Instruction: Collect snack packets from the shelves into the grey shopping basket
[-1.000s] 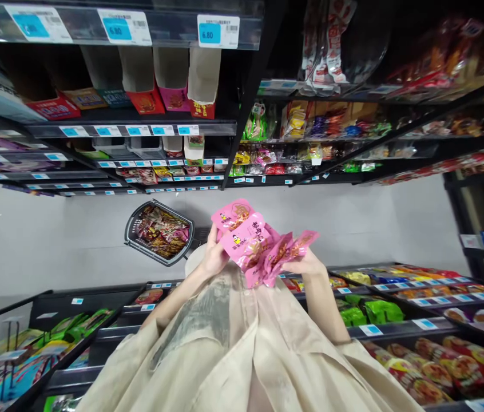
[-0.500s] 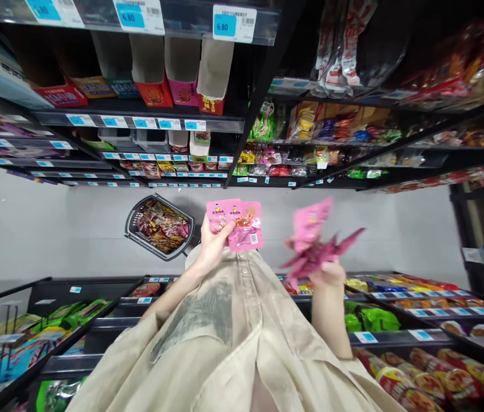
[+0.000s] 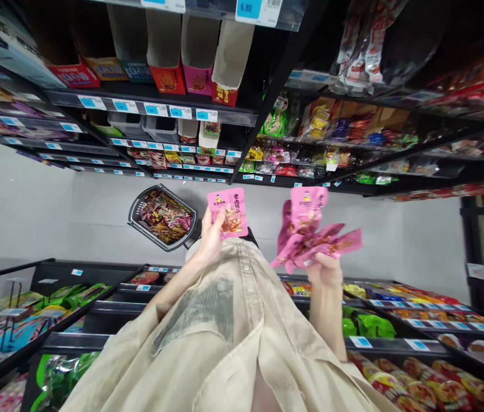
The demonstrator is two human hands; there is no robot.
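Note:
Pink snack packets fill both hands in front of my beige shirt. My left hand (image 3: 213, 233) grips a flat pink snack packet (image 3: 233, 214) by its left side, thumb on its printed front; whether another lies behind it I cannot tell. Farther right, my right hand (image 3: 325, 269) is closed around a fanned bunch of pink snack packets (image 3: 310, 229), several of them sticking out at different angles. A gap of floor separates the two hands. Left of my left hand, a dark shopping basket (image 3: 133, 223) on the floor holds many snack packets.
Ahead stands a tall black shelf (image 3: 242, 117) with open cartons (image 3: 199, 77), bins and bagged snacks. Close behind, on either side of my body, are more shelves with green bags (image 3: 371, 325) and cup-shaped packages (image 3: 422, 380). Grey floor (image 3: 83, 212) runs between the shelf rows.
Two overlapping packets showed in my left hand; now one shows, turned with a different face up. The bunch in my right hand has spread wider and shifted slightly. The view has moved a little.

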